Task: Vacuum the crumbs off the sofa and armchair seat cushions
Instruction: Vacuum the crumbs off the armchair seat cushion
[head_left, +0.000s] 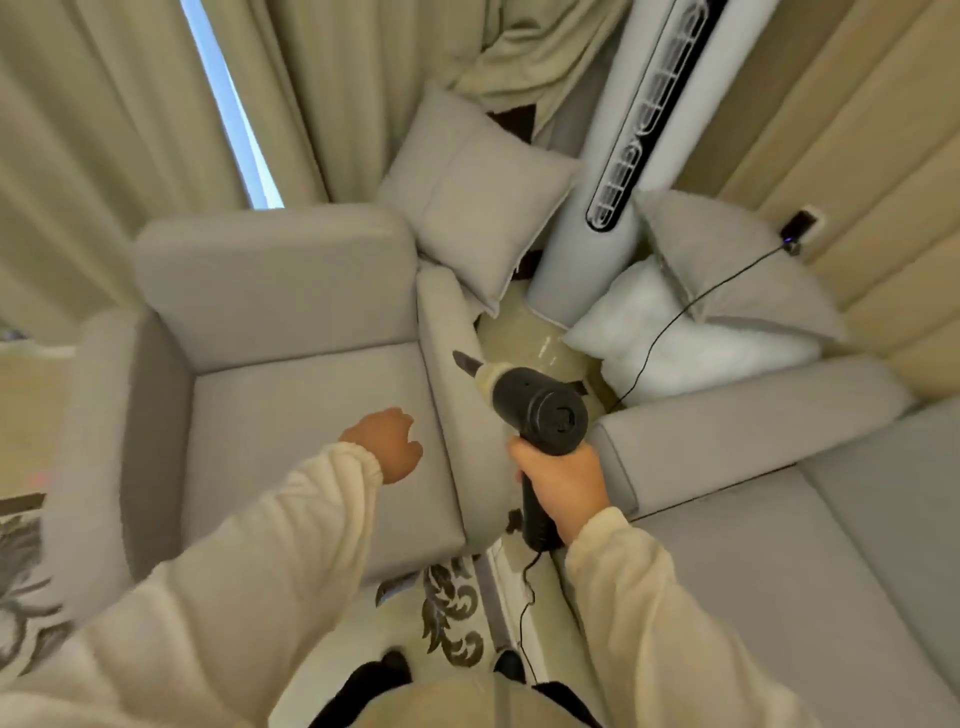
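Left of our right hand (563, 480), clamped on the handheld vacuum (540, 415), we should lower its nozzle (466, 362) flat onto the armchair seat cushion (311, 415), keeping our loosely curled, empty left hand (387, 441) clear.

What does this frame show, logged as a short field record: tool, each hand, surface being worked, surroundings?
tool: black handheld vacuum, nozzle pointing toward the armchair's armrest
right hand: grips the vacuum's handle
left hand: over the armchair seat cushion, holding nothing; fingers hidden, contact unclear
cord: hangs from the handle's base toward the floor
sofa: at right, beside the armchair
surroundings: throw pillow perched behind the armrest, tower fan, white and grey pillows on the floor, curtains
crumbs: none discernible
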